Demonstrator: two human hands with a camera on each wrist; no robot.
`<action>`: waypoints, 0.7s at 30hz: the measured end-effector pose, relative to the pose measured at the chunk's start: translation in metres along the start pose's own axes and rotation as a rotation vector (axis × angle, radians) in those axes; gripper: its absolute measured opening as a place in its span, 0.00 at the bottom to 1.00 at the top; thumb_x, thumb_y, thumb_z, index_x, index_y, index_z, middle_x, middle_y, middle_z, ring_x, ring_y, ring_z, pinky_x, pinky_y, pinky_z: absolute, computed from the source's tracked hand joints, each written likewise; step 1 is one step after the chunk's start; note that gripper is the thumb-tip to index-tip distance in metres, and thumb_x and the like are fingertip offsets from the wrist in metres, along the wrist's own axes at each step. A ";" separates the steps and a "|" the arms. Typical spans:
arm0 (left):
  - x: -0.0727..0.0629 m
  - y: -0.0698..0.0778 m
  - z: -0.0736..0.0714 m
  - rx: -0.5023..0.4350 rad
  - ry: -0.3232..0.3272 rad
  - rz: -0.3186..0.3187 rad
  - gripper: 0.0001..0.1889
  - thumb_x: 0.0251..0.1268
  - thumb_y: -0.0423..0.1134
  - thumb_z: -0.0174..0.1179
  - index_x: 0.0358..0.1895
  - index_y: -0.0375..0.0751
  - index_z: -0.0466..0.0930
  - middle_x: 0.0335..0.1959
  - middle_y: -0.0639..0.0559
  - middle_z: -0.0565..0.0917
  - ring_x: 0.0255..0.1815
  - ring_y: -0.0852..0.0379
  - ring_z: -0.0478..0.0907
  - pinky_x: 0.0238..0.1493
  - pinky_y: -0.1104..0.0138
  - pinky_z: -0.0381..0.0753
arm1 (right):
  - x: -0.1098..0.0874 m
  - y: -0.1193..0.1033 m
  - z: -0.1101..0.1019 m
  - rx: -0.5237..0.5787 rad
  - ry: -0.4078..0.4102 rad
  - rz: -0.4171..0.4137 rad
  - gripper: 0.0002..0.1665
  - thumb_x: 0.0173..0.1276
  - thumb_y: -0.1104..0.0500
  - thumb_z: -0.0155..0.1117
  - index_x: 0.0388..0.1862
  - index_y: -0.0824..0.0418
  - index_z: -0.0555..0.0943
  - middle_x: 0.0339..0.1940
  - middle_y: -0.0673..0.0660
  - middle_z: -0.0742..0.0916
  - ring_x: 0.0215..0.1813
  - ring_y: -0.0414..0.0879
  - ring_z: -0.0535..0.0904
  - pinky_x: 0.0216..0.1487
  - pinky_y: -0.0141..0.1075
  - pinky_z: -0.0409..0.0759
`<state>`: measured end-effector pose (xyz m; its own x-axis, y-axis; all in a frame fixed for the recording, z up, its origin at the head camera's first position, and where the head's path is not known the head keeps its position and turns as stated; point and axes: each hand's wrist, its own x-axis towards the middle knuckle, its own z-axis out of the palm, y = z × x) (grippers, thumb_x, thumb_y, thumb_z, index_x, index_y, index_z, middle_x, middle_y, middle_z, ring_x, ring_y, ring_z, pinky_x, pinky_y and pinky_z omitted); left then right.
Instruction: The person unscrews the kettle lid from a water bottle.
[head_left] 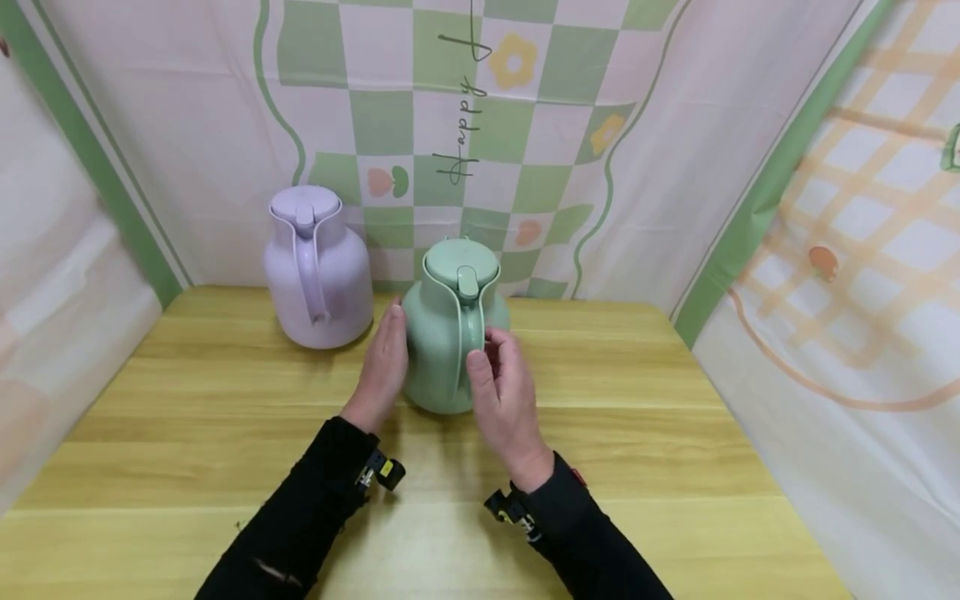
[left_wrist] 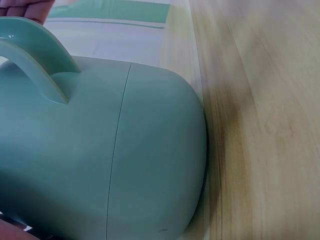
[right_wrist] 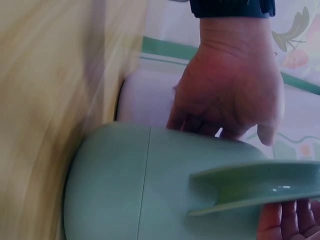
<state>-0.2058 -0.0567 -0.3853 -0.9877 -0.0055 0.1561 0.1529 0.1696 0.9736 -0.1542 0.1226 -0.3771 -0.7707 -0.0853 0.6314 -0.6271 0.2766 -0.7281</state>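
The left hand (head_left: 382,362) is opened out nearly flat, its fingers together and almost straight, resting along the left side of the green jug (head_left: 431,354); it touches the body without curling round it. The right wrist view shows that hand's thumb spread away from the fingers, whose tips disappear behind the jug. The right hand (head_left: 510,400) is half open at the green handle (head_left: 471,325), its thumb at the near edge and its bent fingers on the right side. Whether those fingers actually grip the handle cannot be told.

The green jug stands upright on the wooden table (head_left: 187,442), between the two hands, its handle facing the person and its lid (head_left: 460,260) on. A lilac jug (head_left: 345,292) stands upright to its left and slightly farther back, apart from it. Behind both hangs a checked cloth (head_left: 382,125). Black sleeves (head_left: 315,492) cover both forearms.
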 end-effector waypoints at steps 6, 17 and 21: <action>0.000 0.000 0.000 -0.005 0.002 0.008 0.44 0.80 0.70 0.20 0.86 0.42 0.42 0.87 0.49 0.46 0.87 0.54 0.41 0.85 0.54 0.43 | 0.000 0.000 0.006 0.048 -0.030 0.042 0.33 0.82 0.36 0.52 0.65 0.61 0.73 0.41 0.58 0.83 0.40 0.45 0.81 0.41 0.36 0.81; -0.001 0.000 -0.001 -0.006 0.003 0.017 0.44 0.80 0.70 0.21 0.86 0.42 0.43 0.87 0.48 0.47 0.87 0.53 0.43 0.85 0.54 0.44 | 0.004 -0.003 0.016 0.121 -0.077 0.113 0.26 0.79 0.41 0.60 0.61 0.60 0.76 0.35 0.57 0.85 0.35 0.45 0.84 0.40 0.37 0.83; -0.001 0.000 -0.001 -0.006 0.000 0.028 0.44 0.81 0.70 0.20 0.86 0.41 0.44 0.87 0.48 0.48 0.87 0.53 0.43 0.85 0.53 0.44 | 0.006 -0.003 0.018 0.167 -0.083 0.163 0.19 0.79 0.47 0.62 0.57 0.59 0.77 0.38 0.57 0.85 0.34 0.46 0.86 0.41 0.40 0.86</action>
<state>-0.2050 -0.0575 -0.3853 -0.9831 -0.0006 0.1831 0.1805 0.1637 0.9699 -0.1593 0.1037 -0.3761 -0.8653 -0.1326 0.4834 -0.4988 0.1316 -0.8567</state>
